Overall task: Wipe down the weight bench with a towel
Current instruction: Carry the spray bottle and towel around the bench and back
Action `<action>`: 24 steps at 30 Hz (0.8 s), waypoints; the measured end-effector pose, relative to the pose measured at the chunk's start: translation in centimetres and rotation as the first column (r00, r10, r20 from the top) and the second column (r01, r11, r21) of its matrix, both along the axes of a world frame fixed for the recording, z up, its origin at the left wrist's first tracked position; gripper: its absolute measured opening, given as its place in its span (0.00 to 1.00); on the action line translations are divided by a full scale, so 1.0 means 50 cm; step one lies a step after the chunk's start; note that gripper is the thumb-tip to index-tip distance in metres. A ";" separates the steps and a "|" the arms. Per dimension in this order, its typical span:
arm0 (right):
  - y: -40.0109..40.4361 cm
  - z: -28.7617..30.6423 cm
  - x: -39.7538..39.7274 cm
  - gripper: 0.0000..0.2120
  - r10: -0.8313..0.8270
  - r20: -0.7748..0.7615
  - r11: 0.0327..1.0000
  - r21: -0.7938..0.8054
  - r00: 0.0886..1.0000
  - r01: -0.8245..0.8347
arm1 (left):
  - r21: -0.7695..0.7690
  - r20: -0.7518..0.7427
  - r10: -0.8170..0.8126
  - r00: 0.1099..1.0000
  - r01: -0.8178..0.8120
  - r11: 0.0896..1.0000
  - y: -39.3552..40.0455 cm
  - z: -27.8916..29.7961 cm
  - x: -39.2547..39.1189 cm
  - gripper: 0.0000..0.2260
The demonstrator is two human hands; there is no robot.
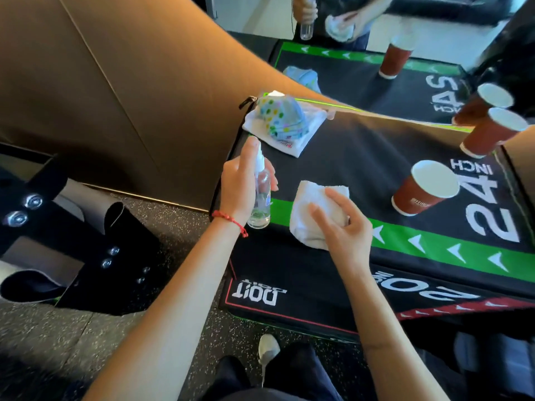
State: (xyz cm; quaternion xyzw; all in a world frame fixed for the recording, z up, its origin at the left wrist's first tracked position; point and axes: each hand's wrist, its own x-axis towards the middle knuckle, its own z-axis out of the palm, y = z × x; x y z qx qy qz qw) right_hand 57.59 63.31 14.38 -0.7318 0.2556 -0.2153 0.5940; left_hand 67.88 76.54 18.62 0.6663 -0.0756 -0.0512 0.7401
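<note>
Left hand: curled round one clear spray bottle, upright, nozzle toward the towel, likely to wet it.
Right hand: fingers bent over one white towel, bunched, pressed on the table at its green stripe, ready to wipe.
Cups: three red on the table, tilted by the wide lens; two set off at the far right edge, one nearer mid-table, in the wiping path.
Dotted cloth: one, heaped on a white folded cloth at the far left corner.
Mirror behind: doubles the scene.
</note>
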 end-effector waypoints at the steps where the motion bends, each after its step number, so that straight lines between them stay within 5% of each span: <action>1: -0.007 0.000 0.012 0.15 -0.002 -0.014 1.000 -0.007 1.000 0.002 | 0.013 0.008 0.003 1.000 -0.004 1.000 -0.011 -0.002 0.012 0.30; 12: -0.030 -0.033 0.091 0.18 -0.056 -0.216 0.984 -0.175 0.975 0.018 | 0.021 0.057 0.008 0.998 -0.009 1.000 -0.044 -0.048 0.072 0.29; 24: -0.006 -0.050 0.082 0.21 -0.182 -0.324 0.750 -0.657 0.928 -0.082 | 0.045 0.160 -0.002 0.987 -0.005 0.999 -0.033 -0.057 0.045 0.29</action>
